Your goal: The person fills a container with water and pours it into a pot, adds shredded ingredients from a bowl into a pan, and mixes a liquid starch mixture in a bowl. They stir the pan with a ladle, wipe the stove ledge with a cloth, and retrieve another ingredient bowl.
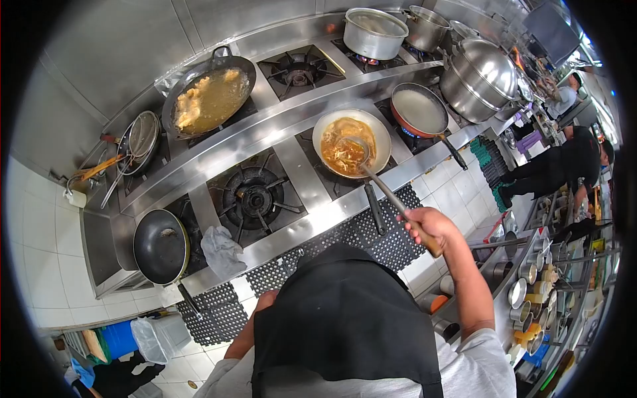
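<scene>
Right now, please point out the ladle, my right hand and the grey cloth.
Ladle (387, 191), head view: middle of its shaft.
Right hand (432, 225), head view: its middle.
Grey cloth (223, 252), head view: its middle.

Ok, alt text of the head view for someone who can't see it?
A person's right-hand grip holds a ladle dipped in a pan of brown, saucy food on a stove. A wok of golden pieces sits farther back, left.

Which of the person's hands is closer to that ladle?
Right. The right hand grips the ladle by its handle. The left hand is hidden, but the left arm is beside the black apron, away from the ladle.
</scene>
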`<state>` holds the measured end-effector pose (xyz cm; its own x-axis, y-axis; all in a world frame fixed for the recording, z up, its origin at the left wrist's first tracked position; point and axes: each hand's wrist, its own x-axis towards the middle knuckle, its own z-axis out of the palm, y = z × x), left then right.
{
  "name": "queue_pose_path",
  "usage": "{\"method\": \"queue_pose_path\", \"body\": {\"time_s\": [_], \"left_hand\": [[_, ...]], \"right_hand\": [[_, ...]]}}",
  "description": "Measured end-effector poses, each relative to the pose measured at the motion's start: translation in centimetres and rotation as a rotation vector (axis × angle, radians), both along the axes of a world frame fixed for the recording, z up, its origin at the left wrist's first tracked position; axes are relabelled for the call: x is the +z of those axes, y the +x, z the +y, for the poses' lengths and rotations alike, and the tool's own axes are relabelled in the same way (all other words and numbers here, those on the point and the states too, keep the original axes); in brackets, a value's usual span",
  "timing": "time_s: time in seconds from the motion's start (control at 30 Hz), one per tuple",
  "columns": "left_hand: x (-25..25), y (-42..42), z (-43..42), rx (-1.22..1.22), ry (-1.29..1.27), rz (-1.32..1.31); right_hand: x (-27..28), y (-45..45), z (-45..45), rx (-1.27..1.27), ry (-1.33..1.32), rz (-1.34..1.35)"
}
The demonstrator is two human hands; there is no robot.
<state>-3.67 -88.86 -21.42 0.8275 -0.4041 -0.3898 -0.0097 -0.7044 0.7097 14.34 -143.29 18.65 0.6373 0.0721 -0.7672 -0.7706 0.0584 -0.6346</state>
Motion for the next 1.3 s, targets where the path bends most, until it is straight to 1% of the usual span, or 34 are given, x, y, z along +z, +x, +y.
{"method": "queue_pose_path", "body": {"time_s": [0.03, 0.07, 0.1, 0.13, 0.2, 0.23, 0.3, 0.37, 0.4, 0.47, 0.5, 0.57, 0.6, 0.7, 0.73, 0.8, 0.83, 0.9, 0.97, 1.0, 1.07, 1.13, 1.23, 1.3], "left_hand": [[2.8, 0.6, -0.7, 0.027, -0.052, 0.025], [7.8, 1.5, -2.0, 0.057, -0.107, 0.051], [10.5, 1.9, -2.7, 0.089, -0.161, 0.078], [8.3, 1.8, -2.4, 0.06, -0.117, 0.053], [2.1, 1.6, -1.3, 0.0, -0.021, 0.006], [1.5, 1.4, -1.2, 0.009, -0.026, -0.003], [0.5, 1.1, -1.0, 0.022, -0.036, -0.024], [2.7, 1.3, -1.2, 0.059, -0.103, 0.033], [3.6, 1.5, -1.3, 0.075, -0.136, 0.062], [3.5, 1.4, -0.8, 0.046, -0.162, 0.046], [3.5, 1.4, -0.5, 0.032, -0.174, 0.039], [4.4, 1.1, -0.5, 0.055, -0.098, 0.015], [4.9, 1.0, -0.4, 0.066, -0.059, 0.003], [5.5, 1.6, 0.2, 0.058, -0.105, 0.105], [6.4, 2.1, 0.2, 0.034, -0.027, 0.185], [9.2, 3.6, -0.4, -0.014, 0.129, 0.34], [8.7, 3.6, -0.3, -0.006, 0.043, 0.273], [6.4, 3.2, 0.6, 0.0, -0.129, 0.14], [5.9, 3.8, 1.1, -0.03, -0.166, 0.088], [5.9, 4.2, 1.3, -0.046, -0.155, 0.085], [6.4, 5.4, 1.6, -0.077, -0.117, 0.106], [6.5, 6.6, 1.9, -0.104, -0.089, 0.128], [7.2, 8.6, 1.9, -0.137, -0.066, 0.151], [7.0, 10.1, 0.9, -0.149, -0.045, 0.163]], "right_hand": [[0.5, 0.1, -0.3, -0.068, 0.165, 0.06], [0.9, 0.3, -0.9, -0.134, 0.327, 0.122], [1.3, 0.4, -1.1, -0.199, 0.49, 0.185], [1.6, 0.1, -0.8, -0.229, 0.513, 0.191], [2.0, -0.4, -0.1, -0.269, 0.541, 0.201], [2.1, -0.7, 0.1, -0.292, 0.556, 0.205], [2.2, -1.1, 0.7, -0.285, 0.496, 0.171], [2.6, -1.5, 1.2, -0.278, 0.432, 0.128], [2.8, -1.6, 1.6, -0.232, 0.324, 0.05], [3.1, -1.8, 2.5, -0.142, 0.107, -0.101], [3.0, -1.9, 2.7, -0.12, 0.034, -0.123], [2.7, -1.9, 2.9, -0.076, -0.11, -0.164], [1.6, -2.1, 2.4, -0.05, -0.181, -0.18], [1.4, -2.5, 3.5, -0.005, -0.432, -0.27], [0.6, -2.7, 3.2, 0.024, -0.537, -0.285], [0.2, -3.2, 3.6, 0.131, -0.89, -0.461], [0.0, -3.5, 3.7, 0.186, -1.068, -0.548], [-2.6, -3.7, 2.6, 0.206, -1.214, -0.651], [-4.7, -3.7, 1.7, 0.244, -1.352, -0.756], [-5.4, -3.6, 1.2, 0.315, -1.383, -0.642], [-6.8, -3.4, 0.7, 0.364, -1.411, -0.611], [-6.5, -3.4, 0.8, 0.402, -1.418, -0.589], [-6.1, -3.3, 0.7, 0.394, -1.376, -0.469], [-6.9, -3.2, 0.0, 0.349, -1.292, -0.406]]}}
